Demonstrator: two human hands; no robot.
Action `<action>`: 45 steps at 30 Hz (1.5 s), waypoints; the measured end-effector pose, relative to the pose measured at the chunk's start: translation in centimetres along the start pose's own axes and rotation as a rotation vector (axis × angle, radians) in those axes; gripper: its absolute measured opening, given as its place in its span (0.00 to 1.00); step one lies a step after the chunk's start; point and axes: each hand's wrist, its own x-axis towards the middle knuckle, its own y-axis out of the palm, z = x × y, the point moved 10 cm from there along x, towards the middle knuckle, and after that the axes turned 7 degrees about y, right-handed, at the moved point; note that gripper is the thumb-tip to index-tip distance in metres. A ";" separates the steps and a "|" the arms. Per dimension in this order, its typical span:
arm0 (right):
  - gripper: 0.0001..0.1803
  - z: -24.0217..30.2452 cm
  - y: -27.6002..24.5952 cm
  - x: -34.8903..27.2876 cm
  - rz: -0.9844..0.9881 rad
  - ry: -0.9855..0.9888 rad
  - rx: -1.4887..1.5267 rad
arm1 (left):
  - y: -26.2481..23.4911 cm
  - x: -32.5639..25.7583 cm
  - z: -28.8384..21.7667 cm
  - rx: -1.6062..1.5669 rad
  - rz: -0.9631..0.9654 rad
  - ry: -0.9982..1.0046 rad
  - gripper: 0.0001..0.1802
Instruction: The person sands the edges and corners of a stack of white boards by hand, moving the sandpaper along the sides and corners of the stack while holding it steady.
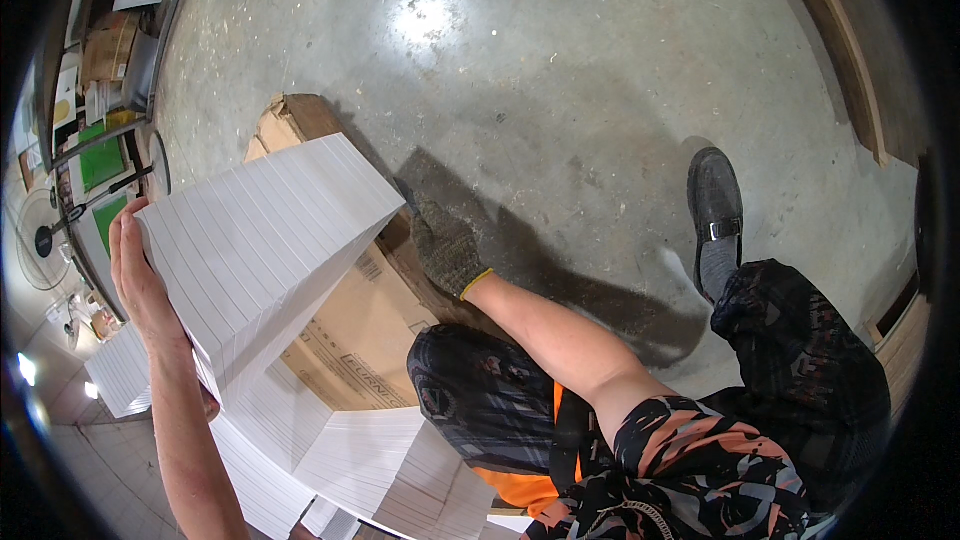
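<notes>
A thick stack of white boards (270, 210) lies tilted over a flattened-looking brown cardboard box (350, 330). My bare left hand (138, 260) grips the stack's left end, fingers curled over its far corner. At the opposite end, my right hand (443, 243) wears a grey knit glove with a yellow cuff. Its fingers are closed around a small dark, slim object (405, 192) beside the stack's right corner; the kind cannot be made out. More stacked white boards (370, 455) lie below, close to my knee.
Concrete floor (560, 70) stretches ahead and to the right, with small pale scraps on it. A standing fan (45, 240) and a cluttered rack with a cardboard carton (110, 47) stand at the left. A wooden edge (835, 50) runs along the far right.
</notes>
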 end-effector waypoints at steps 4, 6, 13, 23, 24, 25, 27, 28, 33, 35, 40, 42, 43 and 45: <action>0.17 4.4 0.2 -1.3 -0.048 -0.211 0.098 | 0.1 0.1 -0.2 -0.033 -0.020 -0.029 0.23; 0.14 10.5 0.9 -3.5 0.075 -0.357 0.126 | 0.1 0.1 0.3 -0.076 -0.058 -0.032 0.23; 0.32 19.2 -4.7 -5.5 0.059 -0.253 0.550 | -0.8 -0.4 0.6 -0.125 -0.083 -0.036 0.21; 0.21 28.1 -1.9 -13.4 -0.056 -0.725 0.151 | 0.4 -0.9 -1.0 -0.094 -0.075 -0.114 0.24; 0.19 26.2 -2.3 -11.9 -0.012 -0.647 0.309 | 0.1 -0.9 -1.2 -0.065 -0.101 -0.118 0.23; 0.18 24.2 -2.6 -10.4 0.027 -0.574 0.478 | 0.0 -0.9 -0.8 -0.065 -0.101 -0.124 0.23; 0.18 21.3 -3.4 -7.1 0.137 -0.243 0.698 | 0.3 -1.3 -1.1 -0.114 -0.117 -0.149 0.23; 0.20 20.2 -3.8 -5.7 0.201 0.021 0.751 | 0.4 -1.3 -1.1 -0.147 -0.118 -0.151 0.23; 0.15 32.1 -5.6 -12.8 0.101 -0.703 0.400 | 0.6 -1.0 -0.4 -0.196 -0.092 -0.142 0.22; 0.16 31.5 -3.4 -13.2 0.089 -0.636 0.209 | 0.5 -1.1 -1.3 -0.194 -0.073 -0.127 0.22; 0.16 19.7 -0.7 -6.7 0.159 -0.063 0.619 | 0.2 -0.8 -1.3 -0.130 -0.119 -0.142 0.22; 0.18 26.3 -2.6 -9.9 0.062 -0.513 0.243 | 0.5 -0.5 -1.8 -0.131 -0.115 -0.098 0.22; 0.20 30.5 -4.0 -13.0 0.018 -0.769 0.108 | 1.0 -0.5 -1.0 -0.240 -0.069 -0.114 0.21; 0.23 33.1 -5.2 -15.2 -0.017 -0.898 0.160 | 0.6 -1.1 -1.2 -0.168 -0.070 -0.130 0.22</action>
